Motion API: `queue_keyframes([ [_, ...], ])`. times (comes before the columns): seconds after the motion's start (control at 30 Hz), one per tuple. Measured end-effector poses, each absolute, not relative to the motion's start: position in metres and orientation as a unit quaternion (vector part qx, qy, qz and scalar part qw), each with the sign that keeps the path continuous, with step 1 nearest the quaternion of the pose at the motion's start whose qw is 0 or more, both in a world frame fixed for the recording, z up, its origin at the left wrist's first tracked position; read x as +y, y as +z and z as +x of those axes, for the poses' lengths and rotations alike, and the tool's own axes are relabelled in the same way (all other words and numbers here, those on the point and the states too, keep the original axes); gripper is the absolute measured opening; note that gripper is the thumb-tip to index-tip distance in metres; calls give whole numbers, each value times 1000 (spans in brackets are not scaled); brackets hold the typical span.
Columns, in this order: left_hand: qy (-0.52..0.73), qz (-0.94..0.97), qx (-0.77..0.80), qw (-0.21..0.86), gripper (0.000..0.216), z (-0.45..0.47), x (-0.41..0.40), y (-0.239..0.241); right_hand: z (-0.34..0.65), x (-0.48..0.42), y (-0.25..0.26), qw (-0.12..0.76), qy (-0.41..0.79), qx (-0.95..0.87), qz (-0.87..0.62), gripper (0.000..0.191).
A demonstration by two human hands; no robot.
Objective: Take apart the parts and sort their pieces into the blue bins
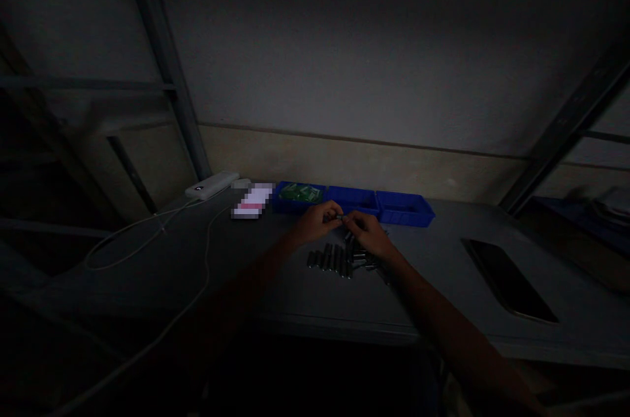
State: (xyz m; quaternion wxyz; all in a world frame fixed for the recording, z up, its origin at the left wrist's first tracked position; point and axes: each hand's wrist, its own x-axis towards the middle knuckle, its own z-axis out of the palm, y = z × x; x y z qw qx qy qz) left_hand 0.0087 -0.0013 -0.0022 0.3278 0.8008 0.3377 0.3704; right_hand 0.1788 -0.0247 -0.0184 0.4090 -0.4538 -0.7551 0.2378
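Observation:
The scene is very dark. My left hand [319, 221] and my right hand [368, 233] meet over a grey table [275, 285], fingers curled and pinched together on a small dark part [342, 217] between them. Just in front of the hands lies a row of several small dark cylinders [331, 258], side by side. Behind the hands stand three blue bins in a line; the left bin [298, 196] holds green parts, while the middle bin [352, 199] and the right bin [404, 208] look dim inside.
A white power bank [211, 184] with white cables [147, 233] lies at the back left, next to a blurred white-pink item [252, 201]. A dark phone [509, 279] lies flat at the right. Metal shelf posts [167, 62] rise on both sides against the wall.

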Motion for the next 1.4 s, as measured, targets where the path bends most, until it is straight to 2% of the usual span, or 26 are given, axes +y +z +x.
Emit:
queue_keyframes([
  [0.07,357,796,350,342,12,10,0,-3,180,-24,-18,417,223,-756,-454,35],
  [0.23,332,747,408,407,38,14,7,-12,182,-23,-18,417,175,-763,-462,34],
  [0.37,338,773,397,361,29,16,8,-16,182,-26,-16,382,146,-786,-464,33],
  [0.5,369,792,348,340,18,17,5,-13,182,-26,-16,387,159,-774,-476,34],
  [0.63,385,798,337,319,17,17,2,-11,182,-24,-18,387,172,-774,-470,35],
  [0.8,285,840,377,268,21,2,4,-4,183,-22,-18,391,162,-754,-502,34],
  [0.97,142,869,407,240,38,-11,4,-3,197,-11,-23,398,51,-694,-598,34],
  [1.07,78,881,401,237,34,-6,-1,-6,208,-4,-26,391,3,-656,-646,34],
  [1.2,112,880,407,217,13,2,-1,-9,217,0,-29,367,-16,-631,-683,35],
  [1.3,152,866,436,192,15,-2,3,-10,218,1,-30,367,-14,-627,-687,35],
  [1.4,120,877,415,208,17,-12,6,-6,217,1,-30,376,-9,-633,-676,34],
])
